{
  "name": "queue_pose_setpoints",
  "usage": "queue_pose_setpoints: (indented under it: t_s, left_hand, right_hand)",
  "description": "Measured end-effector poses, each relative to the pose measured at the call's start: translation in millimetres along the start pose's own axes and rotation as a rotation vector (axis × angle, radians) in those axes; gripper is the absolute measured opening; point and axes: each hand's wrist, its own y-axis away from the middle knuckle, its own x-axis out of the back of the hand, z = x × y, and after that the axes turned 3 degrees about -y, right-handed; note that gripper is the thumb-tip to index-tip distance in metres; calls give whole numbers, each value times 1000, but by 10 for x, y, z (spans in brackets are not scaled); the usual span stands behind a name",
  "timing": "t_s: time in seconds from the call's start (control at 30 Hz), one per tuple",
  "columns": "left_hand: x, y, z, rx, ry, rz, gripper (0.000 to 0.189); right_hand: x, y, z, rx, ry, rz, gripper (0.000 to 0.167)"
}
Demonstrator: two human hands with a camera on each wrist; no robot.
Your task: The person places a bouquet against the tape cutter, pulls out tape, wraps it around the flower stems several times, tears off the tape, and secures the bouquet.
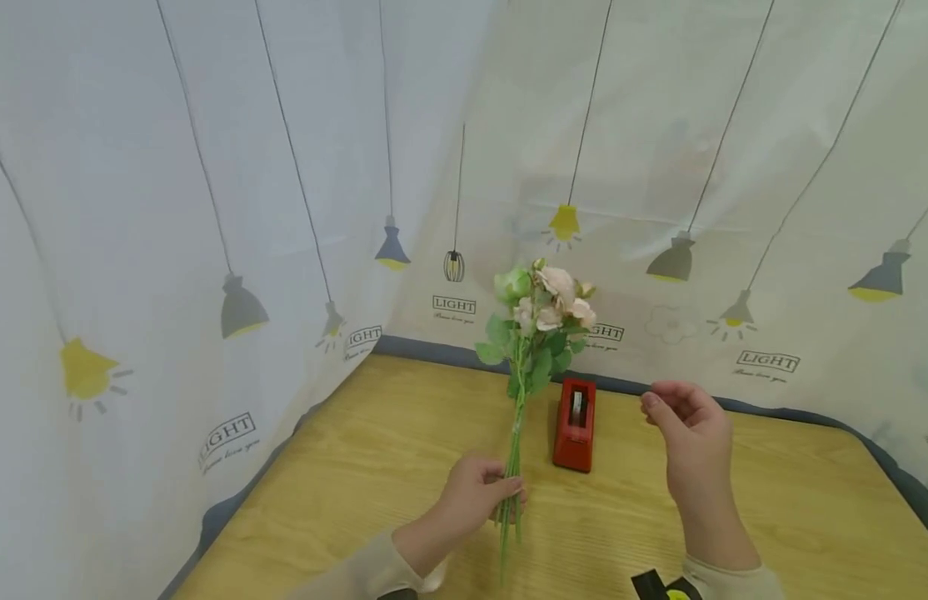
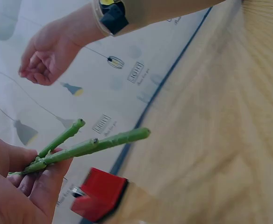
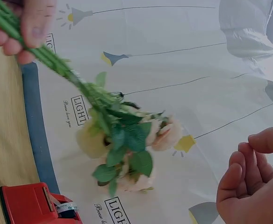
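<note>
My left hand (image 1: 475, 496) grips the green stems (image 1: 512, 467) of an artificial flower bouquet (image 1: 551, 300) near their lower ends. The bouquet stands upright, with pale pink blooms, a light green bloom and green leaves. A shiny band (image 1: 518, 423) shows partway up the stems. In the left wrist view, the cut stem ends (image 2: 104, 142) stick out past the fingers. My right hand (image 1: 692, 429) is raised to the right of the bouquet, fingers loosely curled and thumb close to the index fingertip, with nothing visible in it. Between the hands stands a red tape dispenser (image 1: 574, 446) with a tape roll (image 3: 67, 208).
The wooden table (image 1: 359, 467) ends at a dark blue edge (image 1: 449, 354) along the back and left. Behind it hangs a pale curtain (image 1: 321, 167) printed with lamps and lettering. A black and yellow wrist device (image 1: 666, 587) sits at the right sleeve.
</note>
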Motion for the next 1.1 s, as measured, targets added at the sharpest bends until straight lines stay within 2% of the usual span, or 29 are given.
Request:
queue_pose_setpoints:
  t_s: [0.17,0.3,0.4,0.5,0.63,0.73,0.9,1.0,1.1]
  left_hand:
    - [103,18,-191,34,-86,17,21]
    - [169,-17,-300,42,-227,65,14]
    - [194,-34,-340,71,-327,67,12]
    - [201,-36,-357,108,-385,12,16]
    - [208,-35,-371,115,-430,-56,21]
    - [246,-35,-372,110,-482,-76,25]
    - [352,-22,-328,122,-626,-139,41]
    - [408,-21,-288,107,-689,-172,46]
    - [438,-31,-260,81,-736,-178,45]
  right_hand:
    - [12,-3,-2,-24,15,-9,8]
    - [16,14,-7,-50,39,-35,12]
    - [24,32,-26,-44,47,-56,11]
    - [35,40,-50,-27,62,-73,7]
    - [39,30,-65,-34,100,-95,4]
    - [25,30,-67,-52,125,-108,7]
    - [19,46,-65,-57,126,-131,4]
    - [21,47,-63,-52,145,-149,4]
    - [20,37,-61,-56,195,-170,9]
